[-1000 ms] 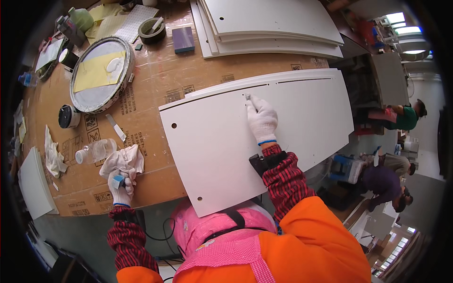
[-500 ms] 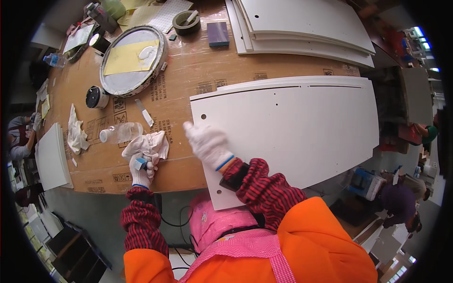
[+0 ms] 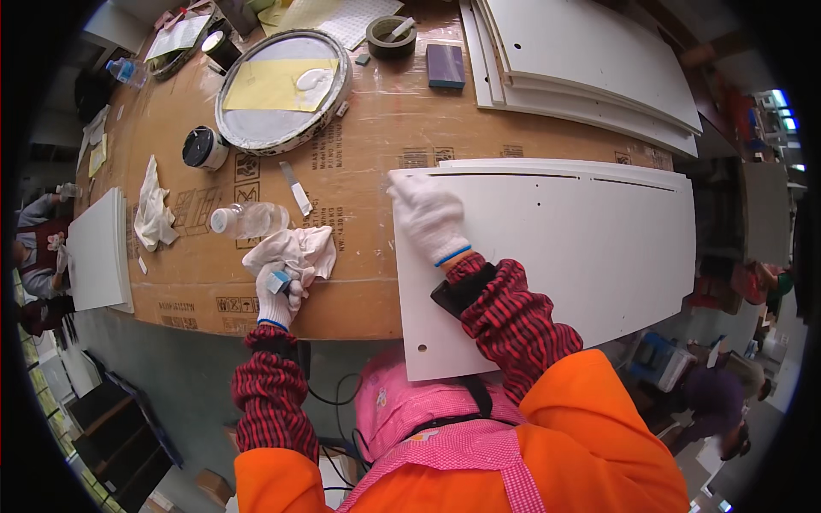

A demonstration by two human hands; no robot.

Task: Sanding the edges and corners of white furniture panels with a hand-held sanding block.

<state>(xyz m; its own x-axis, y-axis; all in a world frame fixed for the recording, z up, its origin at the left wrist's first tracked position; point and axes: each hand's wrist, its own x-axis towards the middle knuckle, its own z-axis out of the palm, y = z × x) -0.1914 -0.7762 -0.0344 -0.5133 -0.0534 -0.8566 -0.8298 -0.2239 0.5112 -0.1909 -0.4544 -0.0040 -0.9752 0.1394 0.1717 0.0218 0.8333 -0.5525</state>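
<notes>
My left hand (image 3: 275, 299), in a white knit glove, is closed around a small light-blue block (image 3: 279, 281). A crumpled white cloth (image 3: 301, 253) lies against its fingers, and I cannot tell whether they grip it too. Gloved alike, my right hand (image 3: 430, 218) lies over the left end of a white board (image 3: 556, 256), its fingers stretched out to the far left corner. This board has small holes and a dark groove along its far edge, with another board showing beneath it. A clear plastic bottle (image 3: 250, 220) lies on its side just beyond the cloth.
Cardboard covers the table (image 3: 359, 291). Farther back are a round paint bucket lid (image 3: 227, 115), a dark jar (image 3: 204, 149), a scraper blade (image 3: 297, 190), a tape roll (image 3: 392, 38) and a purple block (image 3: 445, 67). White boards (image 3: 590, 60) are stacked far right. A co-worker (image 3: 41, 248) is at far left.
My right hand has moved away from me along the board's left end to its far corner. My left hand keeps its hold beside the cloth. The whole view has shifted slightly.
</notes>
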